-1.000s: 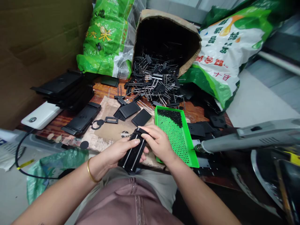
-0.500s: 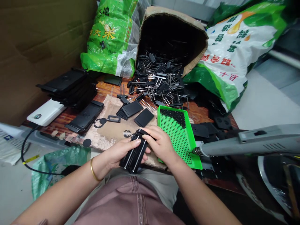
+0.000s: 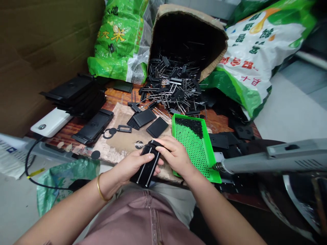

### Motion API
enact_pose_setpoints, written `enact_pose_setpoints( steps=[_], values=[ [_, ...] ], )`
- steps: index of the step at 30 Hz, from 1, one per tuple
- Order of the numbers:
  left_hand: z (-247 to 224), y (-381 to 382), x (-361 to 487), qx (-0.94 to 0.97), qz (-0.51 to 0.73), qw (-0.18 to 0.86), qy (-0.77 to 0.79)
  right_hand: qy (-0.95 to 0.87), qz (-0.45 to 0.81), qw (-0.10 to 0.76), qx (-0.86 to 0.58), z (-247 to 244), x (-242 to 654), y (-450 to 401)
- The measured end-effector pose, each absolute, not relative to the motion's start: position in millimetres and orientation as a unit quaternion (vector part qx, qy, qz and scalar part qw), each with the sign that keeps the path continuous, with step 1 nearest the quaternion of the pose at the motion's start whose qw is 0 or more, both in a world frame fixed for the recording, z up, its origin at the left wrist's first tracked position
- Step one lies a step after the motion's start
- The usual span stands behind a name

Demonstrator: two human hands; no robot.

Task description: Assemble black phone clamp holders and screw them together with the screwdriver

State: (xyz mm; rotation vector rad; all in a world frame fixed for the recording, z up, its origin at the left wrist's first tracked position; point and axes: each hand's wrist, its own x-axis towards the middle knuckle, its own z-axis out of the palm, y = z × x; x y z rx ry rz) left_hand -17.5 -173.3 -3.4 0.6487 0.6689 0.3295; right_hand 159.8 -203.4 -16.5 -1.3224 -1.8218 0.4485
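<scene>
A black plastic holder (image 3: 146,168) with two parallel metal rods is held just above my lap, at the near edge of the work board. My left hand (image 3: 134,165) wraps around its side, thumb lying across the rods. At its upper end my right hand (image 3: 175,154) grips the black end piece, thumb and fingers closed on it. Flat black plates (image 3: 157,127) lie on the cardboard beyond my hands, beside a small black rectangular frame (image 3: 124,129) and a thin black ring (image 3: 109,133).
A green perforated tray (image 3: 196,153) with small black screws stands at the right, near a grey electric screwdriver (image 3: 268,160). Rod-and-clamp parts (image 3: 173,88) spill from a cardboard box (image 3: 189,34). Stacked black holders (image 3: 74,92) and a white power bank (image 3: 51,122) are at the left.
The view has shifted slightly. Both hands keep their hold on the black holder, with hardly any visible movement.
</scene>
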Motion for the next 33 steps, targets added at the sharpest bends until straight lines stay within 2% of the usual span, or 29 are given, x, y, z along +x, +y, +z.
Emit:
enact_pose_setpoints(
  steps=[6,14,20,33],
  values=[
    [-6.8,-168.9,-18.7,0.333,0.147,0.876,0.316,-0.724,0.177,0.374,-0.552,-12.3,156.1,-201.9],
    [-16.5,-167.2,-19.6,0.266,0.122,0.905,0.309,-0.736,0.228,0.246,-0.588,7.7,158.4,-197.0],
    [-25.9,-162.1,-23.2,0.239,0.104,0.913,0.312,-0.667,0.25,0.369,-0.597,3.1,159.7,-197.7],
    [-22.9,-164.7,-21.3,0.251,0.095,0.913,0.308,-0.676,0.214,0.389,-0.588,-12.7,150.5,-198.2]
  ],
)
